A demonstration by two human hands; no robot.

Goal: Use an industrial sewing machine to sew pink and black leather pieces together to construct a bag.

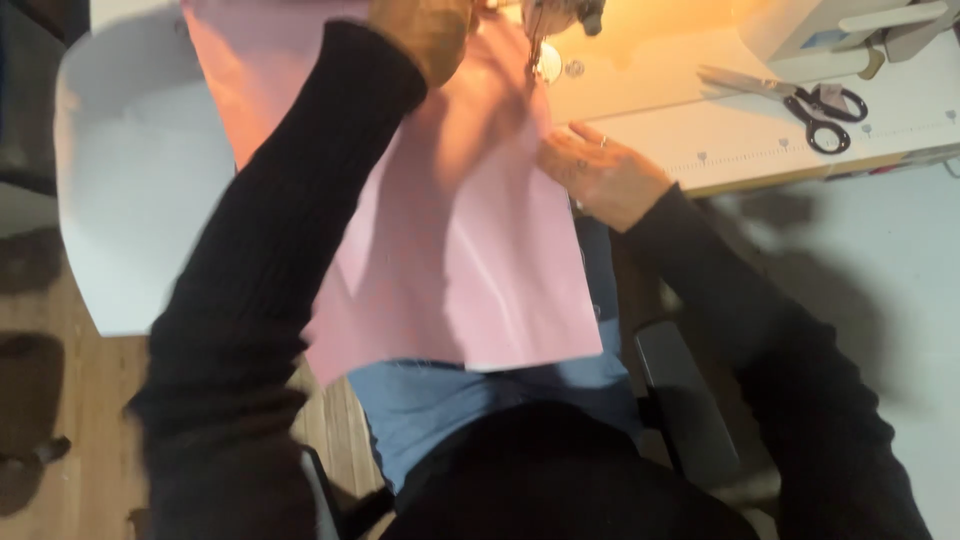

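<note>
A sheet of pink fabric (pixel 470 260) runs from the sewing machine's needle area (pixel 545 45) at the top down over my lap. My left hand (pixel 425 35) lies flat on the fabric near the top edge of the view, just left of the needle. My right hand (pixel 600 175) rests with fingers spread at the fabric's right edge, pressing it against the table's front edge. Both arms wear black sleeves.
Black-handled scissors (pixel 815 105) lie on the pale sewing table (pixel 740 140) at the upper right, beside a ruler marking. A white table panel (pixel 130 180) extends on the left. Below are my blue jeans (pixel 440 405), a chair part (pixel 690 400) and wooden floor (pixel 60 440).
</note>
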